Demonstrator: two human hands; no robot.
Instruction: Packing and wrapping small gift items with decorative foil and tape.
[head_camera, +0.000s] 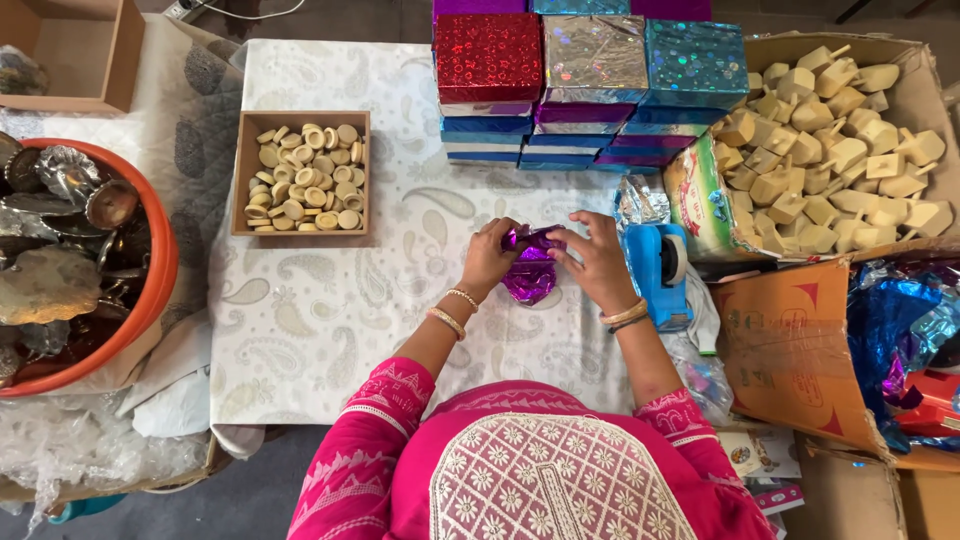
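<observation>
A small table draped in a white cloth with a pale paisley print (300, 320) fills the middle of the frame, standing on a grey floor that shows at the lower left. The person sits at the bottom centre in a pink embroidered top, both arms reaching up the frame.

At the centre of the frame lies a small bundle in shiny purple foil (530, 275). The left hand (488, 258) grips its left side with fingers curled shut over the foil; the right hand (600, 262) clasps the right side, fingers bent down onto it. What the foil wraps is hidden.

Just right of the right hand stands a blue tape dispenser (657, 270), touching crumpled silver foil (640, 200) above it. In the upper left of the cloth sits a shallow wooden tray (245, 175) of pale round discs. At the top centre stacks of flat boxes rise, the top ones in red (488, 58), silver (595, 58) and blue (697, 62) glitter foil.

On the right an open cardboard carton (790, 350) holds pale wooden pieces with short stems (830, 150); its flap carries red arrow marks. The orange tub (158, 270) at the left edge is cut off, its dark metallic contents hard to make out. Blue foil sheets (895, 320) at the far right are partly cut off.
</observation>
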